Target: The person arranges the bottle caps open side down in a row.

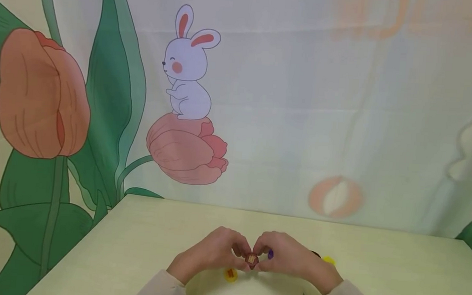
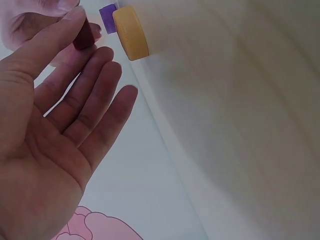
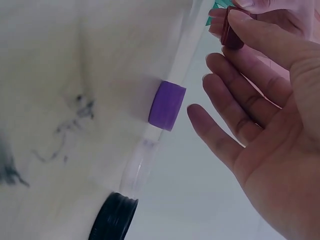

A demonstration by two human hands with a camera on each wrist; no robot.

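A small dark red bottle cap (image 1: 252, 259) with a tan print on its face is held up between the two hands. My left hand (image 1: 221, 252) pinches its left side between thumb and forefinger. From the other side my right hand (image 1: 287, 256) pinches it too. The wrist views show the other fingers of each hand extended loosely, apart from the cap. Under the left hand lies a yellow cap (image 1: 230, 275) with a reddish mark. A purple cap (image 3: 167, 106) stands on the table below the right hand, partly hidden by that hand in the head view.
A black cap (image 3: 114, 217) and a clear, whitish piece (image 3: 137, 167) stand near the purple cap. Beyond the right wrist is another yellow piece (image 1: 328, 260), partly covered. Dark marks (image 3: 82, 110) show on the pale table (image 1: 396, 268). A printed cloth (image 1: 284, 100) hangs behind it.
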